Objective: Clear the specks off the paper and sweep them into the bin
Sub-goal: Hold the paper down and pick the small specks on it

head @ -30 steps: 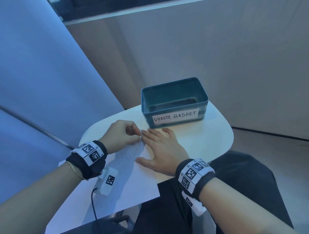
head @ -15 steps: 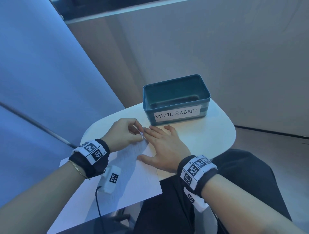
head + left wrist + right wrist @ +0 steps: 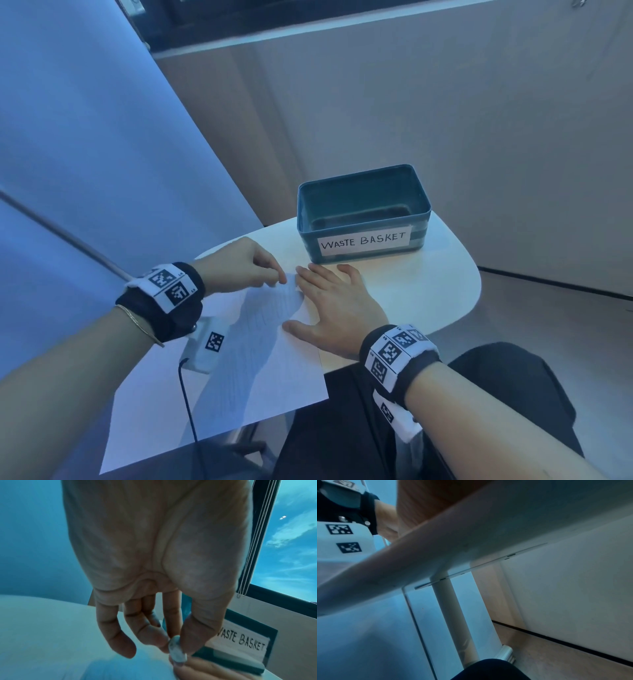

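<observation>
A: Paper (image 3: pixel 260 346)?
B: Near edge of surface (image 3: pixel 428 291). Right hand (image 3: pixel 337 308) stays flat on it; left hand (image 3: pixel 239 265) has lifted, pinching an eraser (image 3: pixel 177 649).
A: Bin (image 3: pixel 363 212)?
B: Far edge; sweeping likely next.

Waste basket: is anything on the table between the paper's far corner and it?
Nothing visible. Bare table lies between the paper and the waste basket; only the right hand, flat by that corner, reaches toward it.

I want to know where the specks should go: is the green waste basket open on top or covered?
Open. The green plastic waste basket stands upright on the white table with no lid; its dark inside shows.
</observation>
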